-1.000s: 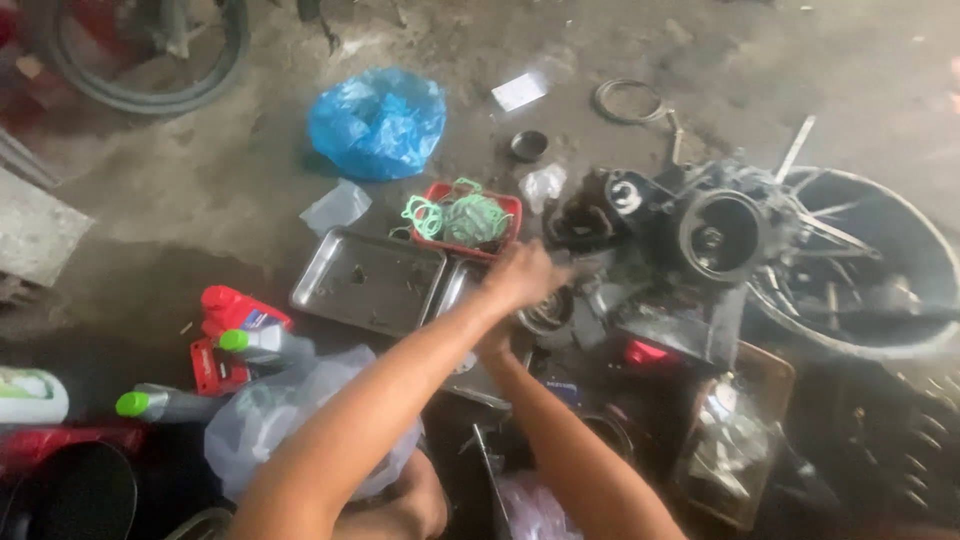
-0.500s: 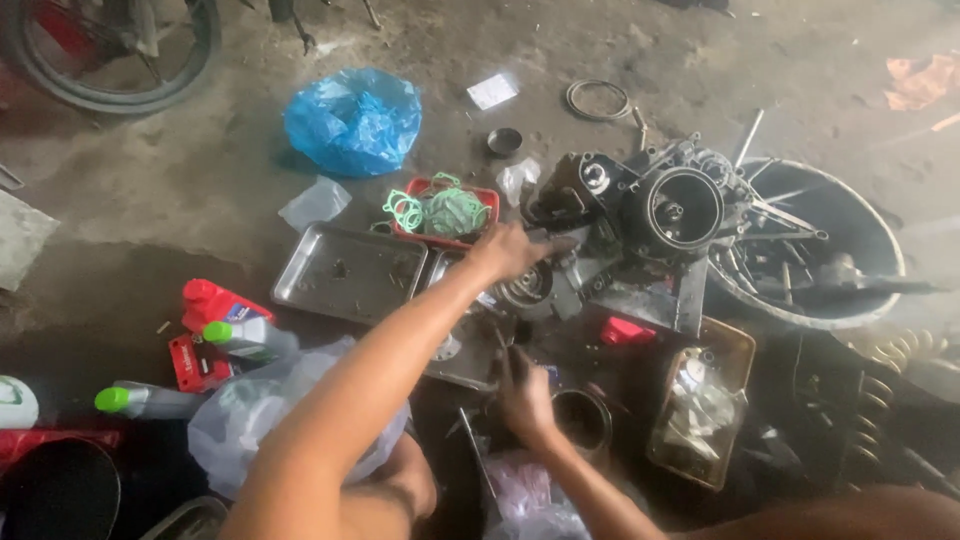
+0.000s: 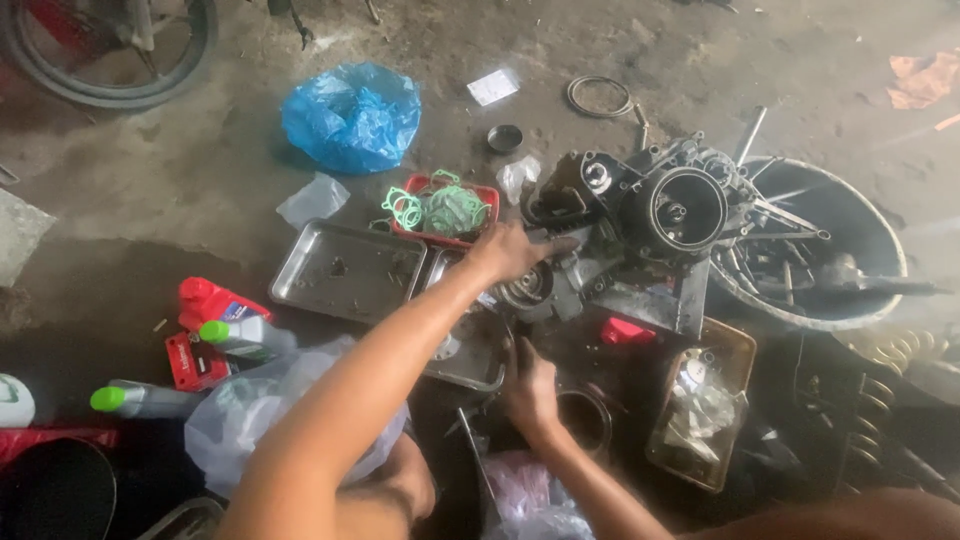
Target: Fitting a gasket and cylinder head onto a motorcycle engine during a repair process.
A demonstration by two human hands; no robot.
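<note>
Resting on the concrete floor [image 3: 180, 190], right of centre: one dark engine block [image 3: 640, 215] with a round opening in its side. Left hand [image 3: 515, 250] stretched out to it, fingers extended and touching the block's near left edge; whether they pinch any part cannot be told. Right hand [image 3: 527, 385] lower down, near the floor's front edge, knuckles up over dark parts beside a round ring [image 3: 585, 420]; the grip is hidden, so held or released cannot be told.

Adjacent items:
- Red tray [image 3: 480, 200] of green gaskets [image 3: 440, 210], just left of the block.
- Two metal trays, one [image 3: 345, 270] left of the left hand, one [image 3: 470, 350] under the forearm.
- Small red piece [image 3: 625, 330] below the block.
- Brown tray [image 3: 735, 350] holding a clear bag, front right.
- Spoked wheel [image 3: 860, 235] with tyre, right of the block.

Further out:
- Blue plastic bag [image 3: 352, 115], rear left.
- Small dark cap [image 3: 505, 137] and a metal ring [image 3: 598, 95], rear centre.
- Red bottle [image 3: 215, 300] and grey bottles with green caps [image 3: 215, 332], left.
- Pale plastic bag [image 3: 230, 420], front left.
</note>
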